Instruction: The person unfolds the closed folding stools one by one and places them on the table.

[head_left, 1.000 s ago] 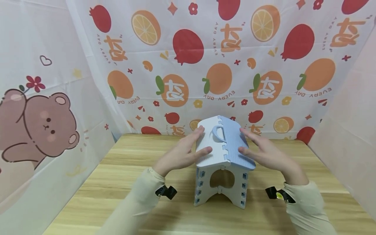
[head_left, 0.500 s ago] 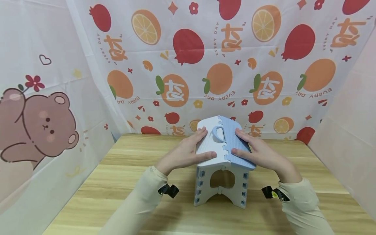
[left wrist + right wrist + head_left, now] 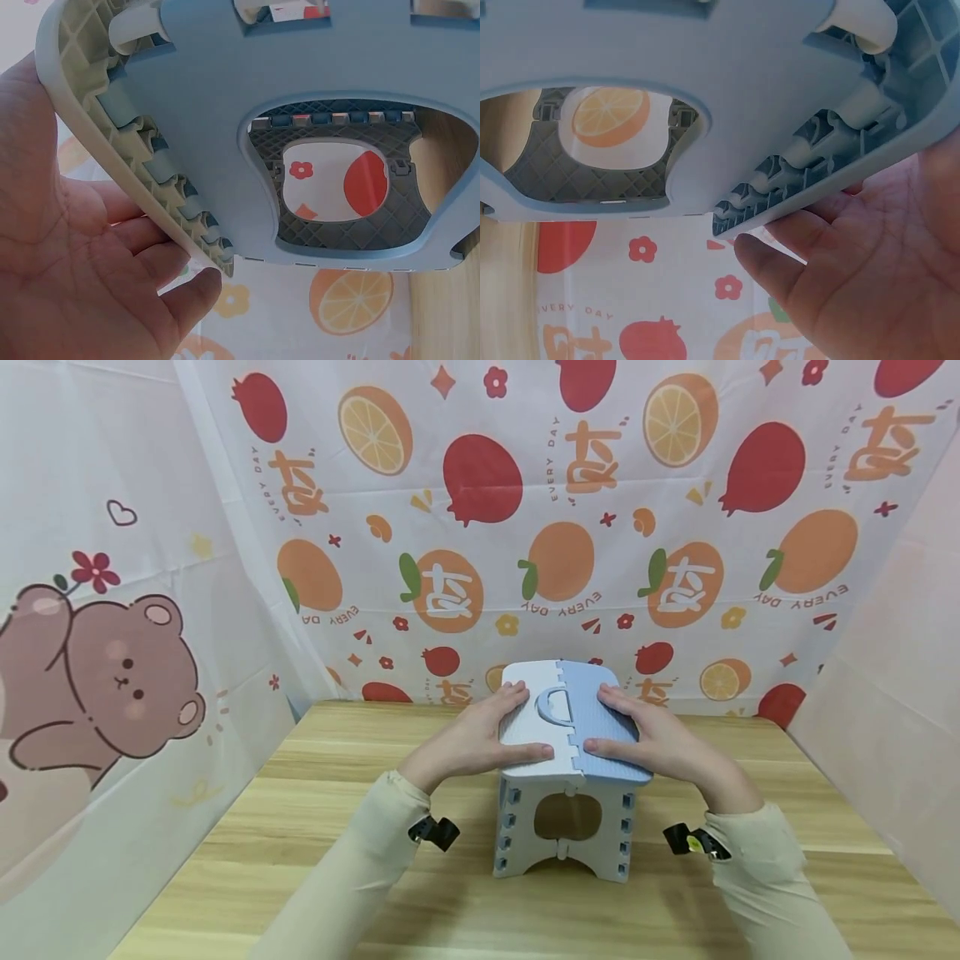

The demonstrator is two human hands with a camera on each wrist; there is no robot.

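A folding step stool [image 3: 534, 717] stands upright on the wooden table, its top half white and half light blue, with a loop handle [image 3: 553, 714] at the middle seam. The top looks nearly flat. My left hand [image 3: 474, 739] rests on the white half, thumb and fingers spread. On the blue half lies my right hand [image 3: 666, 739], spread the same way. The left wrist view shows the left hand [image 3: 97, 255] along the white rim beside a blue side panel [image 3: 195, 82]. In the right wrist view, the right hand [image 3: 855, 262] lies along the blue rim.
The wooden table [image 3: 315, 827] extends on both sides of the stool. Behind it hangs a fruit-print curtain [image 3: 480, 652], close to the table's back edge. A bear-print curtain [image 3: 247, 635] borders the left side, and a pale curtain [image 3: 885, 693] the right.
Both hands have moved inward onto the stool's top and pressed it down. The top has gone from a peaked roof shape to nearly flat.
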